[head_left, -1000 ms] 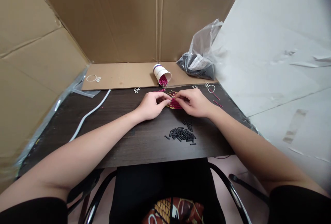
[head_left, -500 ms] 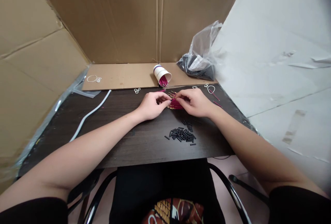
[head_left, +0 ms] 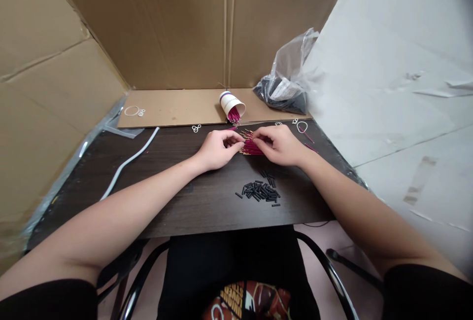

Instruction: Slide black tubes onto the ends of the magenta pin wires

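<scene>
A small heap of thin magenta wires with gold tips [head_left: 250,146] lies on the dark wooden table [head_left: 177,196]. My left hand [head_left: 217,149] rests at the heap's left side, fingers curled and pinched at the wires. My right hand [head_left: 281,145] is curled over the heap's right side, its fingertips on the wires. Whether a single wire is gripped is too small to tell. A pile of short black tubes [head_left: 260,192] lies on the table just in front of my right hand.
A tipped paper cup [head_left: 231,105] with more magenta wires lies on a cardboard sheet [head_left: 173,108] behind. A plastic bag of black parts [head_left: 287,86] sits at the back right. A white strip [head_left: 125,162] and small white rings [head_left: 133,111] lie left. Cardboard walls enclose the desk.
Both hands stay at the wire heap, with only slight finger movement; the view has shifted up a little.
</scene>
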`<state>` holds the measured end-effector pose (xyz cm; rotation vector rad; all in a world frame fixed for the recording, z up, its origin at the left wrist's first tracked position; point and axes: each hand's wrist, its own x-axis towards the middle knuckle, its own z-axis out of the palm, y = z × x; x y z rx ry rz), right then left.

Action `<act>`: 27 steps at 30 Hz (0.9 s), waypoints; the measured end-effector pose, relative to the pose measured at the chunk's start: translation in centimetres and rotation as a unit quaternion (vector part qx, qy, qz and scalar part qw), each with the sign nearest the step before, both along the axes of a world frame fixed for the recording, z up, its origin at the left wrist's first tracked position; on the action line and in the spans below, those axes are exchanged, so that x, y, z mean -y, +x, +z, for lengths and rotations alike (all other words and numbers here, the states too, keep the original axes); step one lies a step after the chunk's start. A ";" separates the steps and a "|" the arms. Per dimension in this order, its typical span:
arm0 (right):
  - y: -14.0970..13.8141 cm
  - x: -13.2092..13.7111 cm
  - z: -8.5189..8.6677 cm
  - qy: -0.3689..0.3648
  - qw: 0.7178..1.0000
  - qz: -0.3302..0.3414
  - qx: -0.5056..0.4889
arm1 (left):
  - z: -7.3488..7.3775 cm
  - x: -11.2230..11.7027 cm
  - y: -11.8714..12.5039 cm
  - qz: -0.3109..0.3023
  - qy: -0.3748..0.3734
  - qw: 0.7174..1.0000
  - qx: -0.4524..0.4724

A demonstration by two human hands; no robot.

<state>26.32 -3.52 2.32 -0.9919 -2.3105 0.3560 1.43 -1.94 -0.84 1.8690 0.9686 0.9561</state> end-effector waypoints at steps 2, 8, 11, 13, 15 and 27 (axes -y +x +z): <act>-0.1 0.0 0.0 -0.002 1.000 0.000 0.002 | 0.0 0.0 0.0 0.001 0.001 1.000 0.000; -0.1 0.0 -0.1 0.001 1.000 0.001 0.004 | -0.3 -0.1 0.1 -0.001 -0.004 1.000 0.004; 0.0 -0.1 -0.2 0.008 1.000 -0.002 0.004 | -0.2 0.1 0.1 -0.008 -0.007 1.000 0.020; -0.1 -0.1 -0.3 0.016 1.000 0.002 -0.004 | 0.0 0.3 0.0 -0.008 0.023 1.000 0.014; -0.2 -0.1 -0.4 0.021 1.000 0.014 -0.018 | 0.3 0.6 0.0 -0.001 0.073 0.997 -0.014; -0.9 0.1 -1.0 -0.024 0.999 0.024 -0.036 | 0.0 0.6 -0.3 0.012 0.146 0.988 -0.043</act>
